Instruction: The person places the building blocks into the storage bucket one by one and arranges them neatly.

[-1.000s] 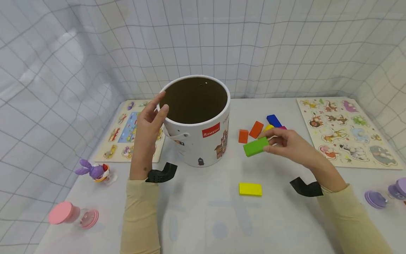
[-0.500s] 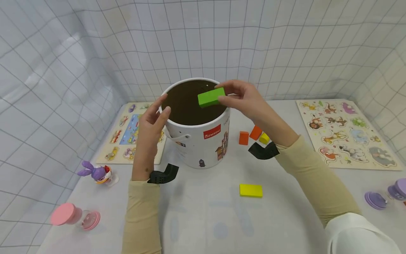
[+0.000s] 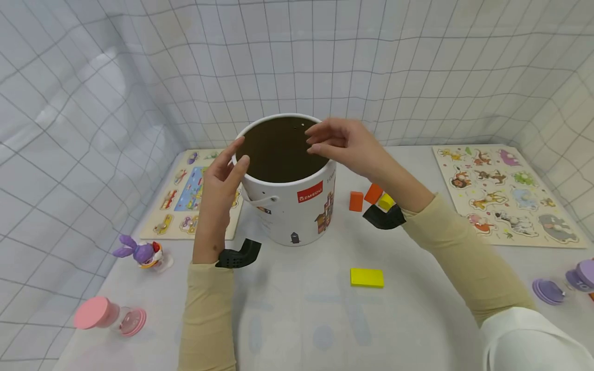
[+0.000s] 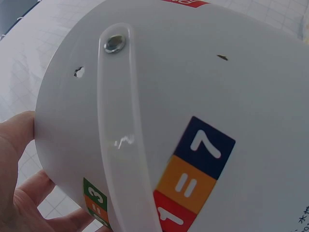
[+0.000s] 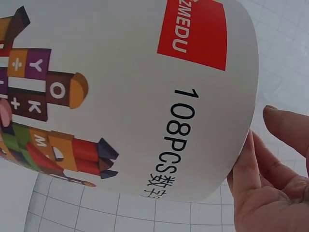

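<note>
The yellow rectangular block (image 3: 366, 277) lies crosswise, nearer to the right hand (image 3: 350, 145), fingers released over the white cylindrical bucket (image 3: 280, 219), than to the relaxed left hand (image 3: 220, 180)

I see a makeshift tabletop booth (image 3: 83, 170), whether home or lab I can't tell, with checked cloth (image 3: 306, 56) enclosing a white table (image 3: 417, 319) on three sides.
</note>
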